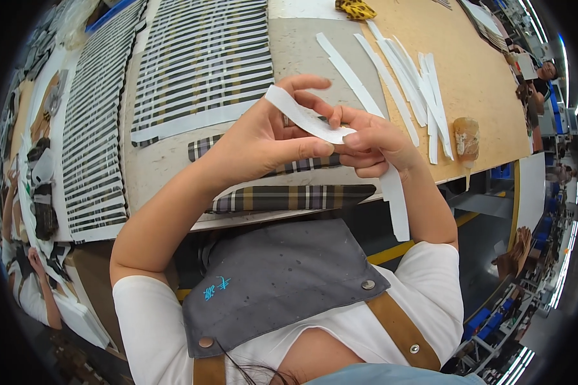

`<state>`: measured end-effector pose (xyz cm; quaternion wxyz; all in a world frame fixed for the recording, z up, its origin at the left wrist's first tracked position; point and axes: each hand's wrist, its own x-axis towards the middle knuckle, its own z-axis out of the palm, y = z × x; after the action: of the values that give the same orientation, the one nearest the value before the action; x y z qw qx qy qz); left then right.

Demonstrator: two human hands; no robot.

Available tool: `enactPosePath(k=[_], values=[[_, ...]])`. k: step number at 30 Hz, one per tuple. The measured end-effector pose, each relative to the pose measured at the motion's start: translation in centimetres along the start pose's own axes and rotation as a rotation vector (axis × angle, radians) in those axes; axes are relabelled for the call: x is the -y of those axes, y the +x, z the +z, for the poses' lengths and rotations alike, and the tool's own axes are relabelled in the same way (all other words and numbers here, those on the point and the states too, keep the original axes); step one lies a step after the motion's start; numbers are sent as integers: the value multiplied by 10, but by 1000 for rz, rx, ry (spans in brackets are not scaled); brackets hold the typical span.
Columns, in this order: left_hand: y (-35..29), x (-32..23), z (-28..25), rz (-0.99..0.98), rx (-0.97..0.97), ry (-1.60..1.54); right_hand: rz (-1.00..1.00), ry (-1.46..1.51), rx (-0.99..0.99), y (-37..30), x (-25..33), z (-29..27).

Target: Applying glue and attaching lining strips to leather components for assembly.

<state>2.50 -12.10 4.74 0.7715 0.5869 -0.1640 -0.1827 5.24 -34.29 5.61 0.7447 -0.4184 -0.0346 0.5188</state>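
A long white strip (394,199) runs through both hands, one end hanging below toward my right forearm. My right hand (376,141) is closed on it, thumb on top and fingers curled beneath. Beyond this pinch, the strip's other end crosses in front of my left hand (270,131). Its index finger and thumb are spread apart around the strip without visibly pinching it; another fingertip is close to my right hand. Under my hands lies a folded dark plaid fabric piece (295,197) at the table's near edge, with another plaid piece (205,147) behind it.
Plaid fabric with rows of white strips (202,70) covers the table at left, beside a similar panel (96,115). Loose white strips (404,83) lie to the right, near a taped amber container (467,138). A yellow spotted cloth (356,9) sits at the back. Other people work nearby.
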Motion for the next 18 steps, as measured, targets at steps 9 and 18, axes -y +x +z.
enactPosePath(k=[9,18], values=[[-34,-4,-34,6,-407,100,-22,-555,-172,17,-5,29],[-76,6,-57,-28,-537,176,-48,-974,-425,45,-6,19]])
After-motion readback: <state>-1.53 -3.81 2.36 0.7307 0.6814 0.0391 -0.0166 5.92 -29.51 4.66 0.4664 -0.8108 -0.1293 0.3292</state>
